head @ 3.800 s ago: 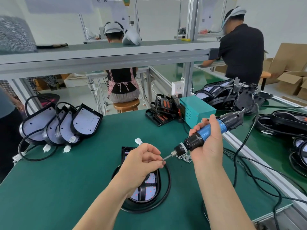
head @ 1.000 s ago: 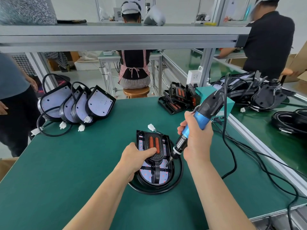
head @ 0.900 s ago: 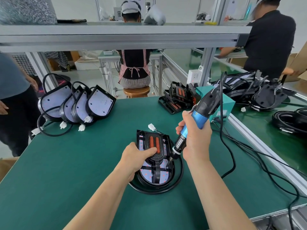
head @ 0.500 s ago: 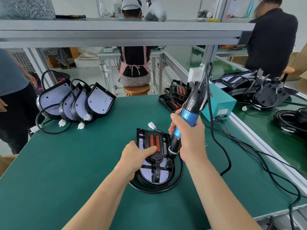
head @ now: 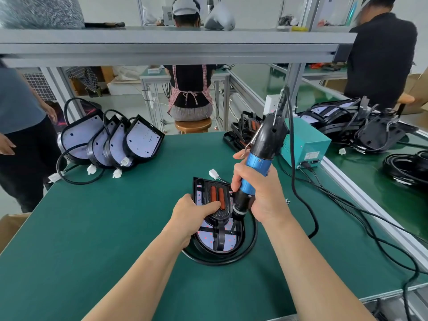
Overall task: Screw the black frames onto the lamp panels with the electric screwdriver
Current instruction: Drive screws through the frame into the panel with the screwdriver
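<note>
Green matting covered the workbench [head: 92, 228], and near its middle lay a white D-shaped lamp panel [head: 209, 239] with a black plastic frame [head: 220, 230] seated on it, ringed by a black cable [head: 231, 260]. The left hand [head: 192, 213] gripped the panel's left edge, thumb pressed across the frame. The right hand [head: 261, 193] was wrapped round a blue-and-black electric screwdriver [head: 257, 165], held nearly upright, nose down at the frame's right side. Other white panels [head: 143, 140] leaned stacked at the far left.
</note>
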